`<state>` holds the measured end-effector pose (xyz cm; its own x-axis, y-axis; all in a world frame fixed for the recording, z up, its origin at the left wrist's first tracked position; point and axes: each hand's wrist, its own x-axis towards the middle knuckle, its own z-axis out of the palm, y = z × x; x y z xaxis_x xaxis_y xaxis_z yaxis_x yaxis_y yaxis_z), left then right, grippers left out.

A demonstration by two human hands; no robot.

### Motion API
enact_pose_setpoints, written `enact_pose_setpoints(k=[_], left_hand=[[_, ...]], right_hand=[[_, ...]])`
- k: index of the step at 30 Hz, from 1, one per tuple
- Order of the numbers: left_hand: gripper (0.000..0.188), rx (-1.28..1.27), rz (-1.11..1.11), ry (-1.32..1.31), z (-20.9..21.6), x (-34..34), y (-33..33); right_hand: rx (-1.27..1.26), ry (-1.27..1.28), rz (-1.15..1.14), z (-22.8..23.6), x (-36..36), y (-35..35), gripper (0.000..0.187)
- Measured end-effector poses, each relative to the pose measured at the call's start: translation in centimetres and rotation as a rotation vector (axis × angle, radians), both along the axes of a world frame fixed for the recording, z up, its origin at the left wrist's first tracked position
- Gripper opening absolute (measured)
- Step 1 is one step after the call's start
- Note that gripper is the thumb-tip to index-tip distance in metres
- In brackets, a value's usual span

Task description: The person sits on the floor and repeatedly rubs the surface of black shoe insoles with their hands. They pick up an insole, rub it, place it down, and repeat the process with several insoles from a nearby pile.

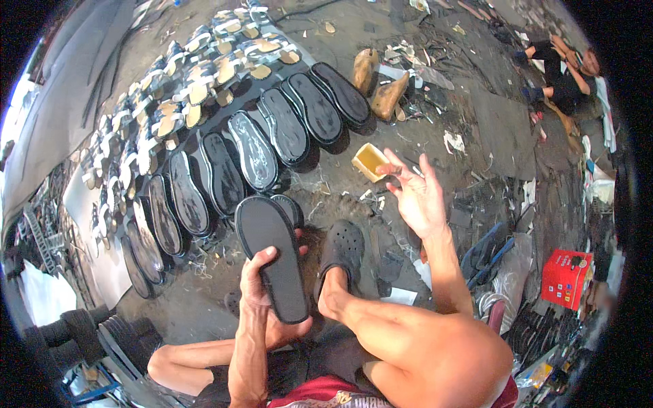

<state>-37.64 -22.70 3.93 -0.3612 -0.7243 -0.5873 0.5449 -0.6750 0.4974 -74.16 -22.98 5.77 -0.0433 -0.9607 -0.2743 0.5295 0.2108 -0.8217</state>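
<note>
My left hand (257, 279) grips a flat black shoe sole (275, 251), thumb on its upper face and fingers behind its edge. The rounded end of another black sole (290, 207) shows just behind it; I cannot tell whether it is held too. My right hand (418, 194) is raised with its fingers spread. Its fingertips are beside a small yellowish open box (369, 162) with amber stuff inside; touching or apart is hard to tell. A row of black soles (253, 151) with shiny wet-looking faces curves across the ground ahead.
Many pale sandal uppers (197, 92) lie beyond the soles. Two wooden shoe lasts (390, 95) rest at the row's far end. My foot wears a black clog (342, 248). A red box (566, 279) stands at right among scraps. Another person (568, 75) sits far right.
</note>
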Motion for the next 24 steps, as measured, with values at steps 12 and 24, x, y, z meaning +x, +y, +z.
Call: enact_pose_setpoints(k=[12, 24], left_hand=[[0.090, -0.047, 0.106, 0.021, 4.8, -7.9, -1.6], [0.089, -0.490, 0.043, -0.154, 4.1, -8.5, -0.5]], right_hand=[[-0.452, 1.097, 0.210, 3.5, 13.4, -2.1, 0.078], [-0.391, 1.019, 0.200, 2.4, 16.7, -0.5, 0.082]])
